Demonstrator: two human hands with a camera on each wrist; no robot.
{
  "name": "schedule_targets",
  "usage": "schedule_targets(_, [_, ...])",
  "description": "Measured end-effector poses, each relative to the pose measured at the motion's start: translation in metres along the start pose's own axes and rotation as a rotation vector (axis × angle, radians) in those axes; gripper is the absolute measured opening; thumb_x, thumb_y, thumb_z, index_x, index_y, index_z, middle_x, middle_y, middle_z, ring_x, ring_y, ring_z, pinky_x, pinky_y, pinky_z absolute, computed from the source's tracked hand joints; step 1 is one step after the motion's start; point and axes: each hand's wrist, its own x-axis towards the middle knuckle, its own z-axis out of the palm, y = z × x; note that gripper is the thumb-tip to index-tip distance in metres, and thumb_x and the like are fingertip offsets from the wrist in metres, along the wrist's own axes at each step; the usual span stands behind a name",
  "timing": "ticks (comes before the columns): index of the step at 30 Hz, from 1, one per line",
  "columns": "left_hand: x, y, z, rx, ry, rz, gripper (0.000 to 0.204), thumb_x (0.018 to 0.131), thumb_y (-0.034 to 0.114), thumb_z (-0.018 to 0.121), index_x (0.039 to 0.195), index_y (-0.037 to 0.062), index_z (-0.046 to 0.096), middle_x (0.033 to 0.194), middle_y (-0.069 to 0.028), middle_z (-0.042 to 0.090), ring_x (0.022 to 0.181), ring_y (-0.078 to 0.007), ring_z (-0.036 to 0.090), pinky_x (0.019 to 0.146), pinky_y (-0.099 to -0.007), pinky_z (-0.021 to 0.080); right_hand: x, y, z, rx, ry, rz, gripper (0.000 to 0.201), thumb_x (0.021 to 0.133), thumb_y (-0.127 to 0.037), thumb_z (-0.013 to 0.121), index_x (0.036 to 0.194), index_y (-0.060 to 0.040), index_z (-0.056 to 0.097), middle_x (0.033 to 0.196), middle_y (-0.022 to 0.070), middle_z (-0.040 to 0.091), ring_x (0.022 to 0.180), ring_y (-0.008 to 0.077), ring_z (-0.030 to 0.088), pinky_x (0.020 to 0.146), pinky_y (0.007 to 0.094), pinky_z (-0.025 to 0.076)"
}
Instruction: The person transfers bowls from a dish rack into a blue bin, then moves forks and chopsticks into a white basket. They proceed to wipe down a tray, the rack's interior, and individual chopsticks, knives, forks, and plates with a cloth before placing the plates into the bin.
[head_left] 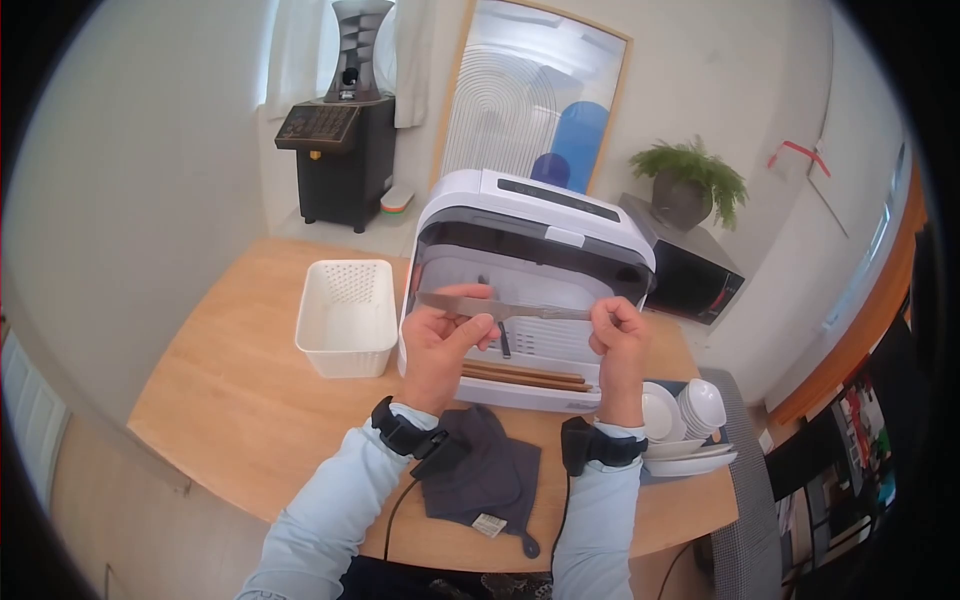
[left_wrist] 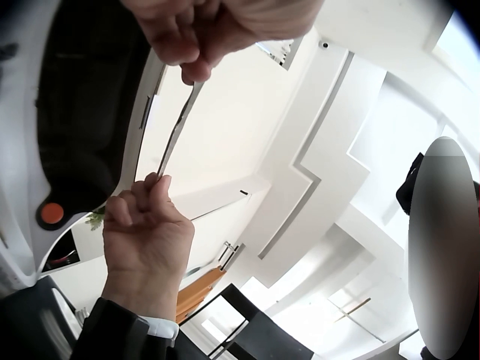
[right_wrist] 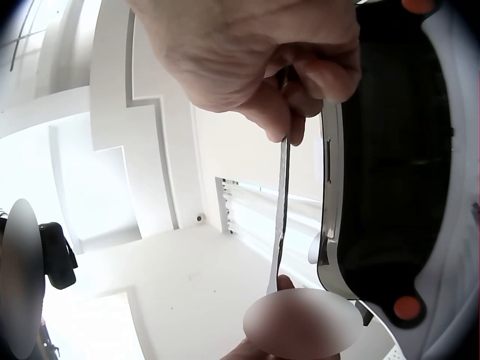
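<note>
Both hands hold a metal table knife [head_left: 525, 312] level in front of the open dish dryer [head_left: 562, 207]. My left hand [head_left: 437, 345] pinches it at the blade end, thumb laid along the near side. At the other end my right hand [head_left: 618, 345] grips the handle between thumb and curled fingers. The left wrist view shows the knife [left_wrist: 178, 131] edge-on, spanning the gap between the hands. Inside the dryer, behind the knife, lies a dark slim utensil [head_left: 505, 340]. Wooden chopsticks [head_left: 525, 376] lie along the dryer's front.
A white plastic basket [head_left: 347, 335] stands left of the dryer on the wooden table [head_left: 230, 350]. A dark grey cloth [head_left: 485, 465] lies between my forearms. White bowls [head_left: 705, 405] and plates [head_left: 690, 465] are stacked at the right. Behind stands a potted plant [head_left: 685, 185] on a dark box-shaped appliance.
</note>
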Motion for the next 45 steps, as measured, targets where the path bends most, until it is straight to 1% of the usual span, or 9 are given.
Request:
schedule_targets(4, [0.0, -0.003, -0.003, 0.051, -0.024, -0.007, 0.03, 0.086, 0.0, 0.065, 0.115, -0.0023, 0.06, 0.087, -0.007, 0.066, 0.075, -0.0109, 0.062, 0.066, -0.0226, 0.046, 0.001, 0.001, 0.001, 0.05, 0.042, 0.027, 0.005, 0.086, -0.002, 0.063, 0.082, -0.0002, 0.063, 0.065, -0.0045, 0.046, 0.05, 0.0019, 0.032, 0.045, 0.0193, 0.022])
schedule_targets(10, [0.001, 0.0, -0.002, 0.08, -0.012, -0.032, 0.029, 0.085, 0.001, 0.066, 0.114, -0.0004, 0.061, 0.085, -0.0051, 0.065, 0.075, -0.0095, 0.061, 0.065, -0.022, 0.045, -0.001, -0.001, 0.004, 0.017, 0.053, -0.069, 0.008, 0.086, -0.006, 0.066, 0.082, -0.0002, 0.063, 0.067, -0.0041, 0.047, 0.052, 0.0025, 0.035, 0.046, 0.019, 0.024])
schedule_targets(22, [0.002, -0.002, -0.002, 0.07, 0.01, -0.043, 0.028, 0.086, -0.003, 0.063, 0.113, -0.004, 0.06, 0.091, -0.0134, 0.069, 0.072, -0.0113, 0.06, 0.063, -0.0226, 0.045, -0.003, -0.003, 0.003, -0.043, 0.056, -0.07, 0.008, 0.085, -0.007, 0.066, 0.082, -0.0004, 0.064, 0.068, -0.0053, 0.045, 0.052, 0.0019, 0.036, 0.049, 0.0184, 0.025])
schedule_targets(28, [0.003, -0.004, -0.002, -0.024, 0.025, -0.051, 0.023, 0.086, -0.001, 0.063, 0.109, -0.0017, 0.061, 0.091, -0.0121, 0.069, 0.073, -0.0109, 0.061, 0.065, -0.0226, 0.046, -0.003, -0.001, 0.004, -0.114, 0.043, -0.105, 0.011, 0.088, -0.01, 0.067, 0.081, -0.0017, 0.065, 0.067, -0.0079, 0.048, 0.056, 0.0006, 0.038, 0.054, 0.0175, 0.027])
schedule_targets(34, [0.004, -0.002, 0.0, -0.064, 0.082, -0.059, 0.021, 0.088, -0.003, 0.06, 0.109, -0.0028, 0.058, 0.09, -0.0125, 0.067, 0.07, -0.0124, 0.06, 0.064, -0.0228, 0.047, -0.007, -0.005, 0.013, -0.119, 0.046, -0.085, 0.009, 0.087, -0.008, 0.067, 0.081, -0.0017, 0.064, 0.066, -0.0084, 0.049, 0.059, 0.0002, 0.038, 0.054, 0.0182, 0.028])
schedule_targets(37, [0.005, 0.001, 0.0, -0.061, 0.084, -0.058, 0.016, 0.091, 0.0, 0.059, 0.107, -0.0026, 0.059, 0.088, -0.0113, 0.067, 0.07, -0.0116, 0.059, 0.064, -0.0225, 0.046, -0.006, -0.002, 0.012, -0.16, 0.016, -0.116, 0.01, 0.086, -0.007, 0.067, 0.079, -0.0006, 0.065, 0.066, -0.0069, 0.052, 0.059, 0.0012, 0.041, 0.054, 0.0188, 0.03])
schedule_targets(40, [0.008, -0.003, -0.005, -0.124, 0.096, -0.029, 0.011, 0.094, 0.006, 0.058, 0.102, -0.001, 0.059, 0.086, -0.0097, 0.066, 0.071, -0.0108, 0.058, 0.065, -0.0218, 0.046, -0.009, -0.009, 0.017, -0.264, -0.105, -0.109, 0.011, 0.085, -0.007, 0.068, 0.078, 0.0007, 0.066, 0.065, -0.0046, 0.056, 0.06, 0.0028, 0.045, 0.055, 0.02, 0.034])
schedule_targets(43, [0.01, -0.01, -0.015, -0.27, 0.179, -0.06, 0.01, 0.095, 0.011, 0.058, 0.097, 0.0008, 0.06, 0.087, -0.0093, 0.067, 0.07, -0.0112, 0.058, 0.067, -0.0234, 0.047, -0.015, -0.008, 0.03, -0.328, -0.142, -0.131, 0.012, 0.083, -0.008, 0.07, 0.077, 0.0019, 0.066, 0.063, -0.0024, 0.058, 0.06, 0.0043, 0.049, 0.055, 0.0211, 0.037])
schedule_targets(45, [0.008, -0.015, -0.015, -0.387, 0.243, -0.142, 0.012, 0.096, 0.014, 0.058, 0.096, 0.0018, 0.059, 0.09, -0.0101, 0.067, 0.07, -0.0111, 0.058, 0.066, -0.0232, 0.047, -0.018, -0.004, 0.04, -0.368, -0.109, -0.105, 0.013, 0.083, -0.009, 0.07, 0.078, 0.0018, 0.066, 0.061, -0.0006, 0.058, 0.059, 0.005, 0.05, 0.053, 0.0224, 0.038])
